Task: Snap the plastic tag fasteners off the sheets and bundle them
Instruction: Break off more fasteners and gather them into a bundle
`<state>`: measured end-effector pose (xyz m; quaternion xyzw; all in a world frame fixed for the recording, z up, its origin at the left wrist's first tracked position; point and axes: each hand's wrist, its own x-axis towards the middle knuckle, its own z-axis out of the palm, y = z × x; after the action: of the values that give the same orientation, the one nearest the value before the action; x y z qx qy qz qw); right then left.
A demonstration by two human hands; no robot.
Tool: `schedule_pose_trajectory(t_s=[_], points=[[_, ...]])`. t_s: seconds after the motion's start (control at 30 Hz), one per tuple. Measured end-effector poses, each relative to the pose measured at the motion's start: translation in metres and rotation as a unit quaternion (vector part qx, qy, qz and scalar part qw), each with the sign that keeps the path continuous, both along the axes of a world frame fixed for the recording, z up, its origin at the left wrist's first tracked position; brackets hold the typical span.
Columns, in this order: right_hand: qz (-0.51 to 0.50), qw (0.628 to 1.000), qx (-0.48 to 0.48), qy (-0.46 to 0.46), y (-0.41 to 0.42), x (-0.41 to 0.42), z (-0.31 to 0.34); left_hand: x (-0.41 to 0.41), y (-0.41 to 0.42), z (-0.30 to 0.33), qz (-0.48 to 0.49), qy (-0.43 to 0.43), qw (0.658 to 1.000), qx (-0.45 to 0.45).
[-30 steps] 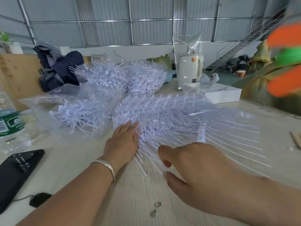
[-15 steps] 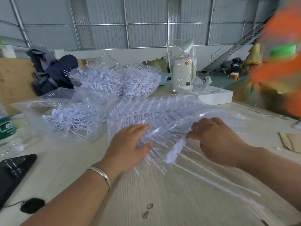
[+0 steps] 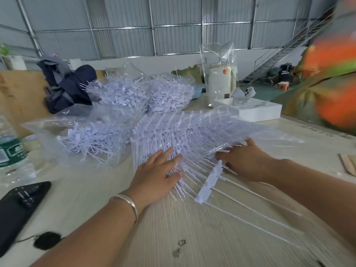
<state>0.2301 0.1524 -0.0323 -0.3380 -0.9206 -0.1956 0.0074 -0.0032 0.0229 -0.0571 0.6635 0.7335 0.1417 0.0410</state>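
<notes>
A big fanned stack of white plastic tag fastener sheets point(image 3: 192, 130) lies on the pale wooden table point(image 3: 192, 228) in front of me. My left hand point(image 3: 154, 176), with a silver bangle at the wrist, rests flat with straight fingers on the stack's near left edge. My right hand point(image 3: 244, 160) lies at the stack's near right edge, fingers stretched under the lifted sheets. One narrow strip of fasteners point(image 3: 210, 182) sticks out between my hands. Loose snapped fasteners point(image 3: 90, 139) fill an open clear bag at the left.
Two more heaps of fasteners point(image 3: 146, 93) sit behind. A water bottle point(image 3: 11, 151) and a black device point(image 3: 17, 207) lie at the left. A dark jacket point(image 3: 65, 87), a white box point(image 3: 258, 110) and a wrapped white canister point(image 3: 219, 85) stand at the back. A person in orange point(image 3: 335, 78) is at the right.
My right hand moved from the near side forward to the stack's right edge and slid under the sheets. My left hand shifted slightly right on the stack. A strip now juts out between them.
</notes>
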Motion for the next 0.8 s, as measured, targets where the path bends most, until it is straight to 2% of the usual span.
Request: schedule_pose_trajectory(t_s=[0.23,0.5,0.63,0.67,0.77,0.8], points=[[0.012,0.999,0.023,-0.038,-0.007,0.022,-0.001,0.001,0.004,-0.009,0.014,0.038,0.999,-0.015],[-0.013,1.0,-0.01,0.007,-0.076,0.037,0.025,0.005,0.004,-0.008,0.035,0.041,0.999,-0.009],[0.057,0.993,0.047,0.091,-0.104,0.035,0.046,0.002,0.006,-0.005,0.034,0.04,0.999,-0.004],[0.064,0.991,0.054,0.104,-0.108,0.031,0.053,0.0,0.006,-0.003,0.025,0.024,0.999,-0.004],[0.069,0.985,0.083,0.137,-0.116,0.016,0.074,0.002,0.0,0.003,0.01,-0.181,0.982,0.054],[0.069,0.982,0.095,0.147,-0.118,0.011,0.08,0.005,-0.003,0.003,0.0,-0.207,0.974,0.089]])
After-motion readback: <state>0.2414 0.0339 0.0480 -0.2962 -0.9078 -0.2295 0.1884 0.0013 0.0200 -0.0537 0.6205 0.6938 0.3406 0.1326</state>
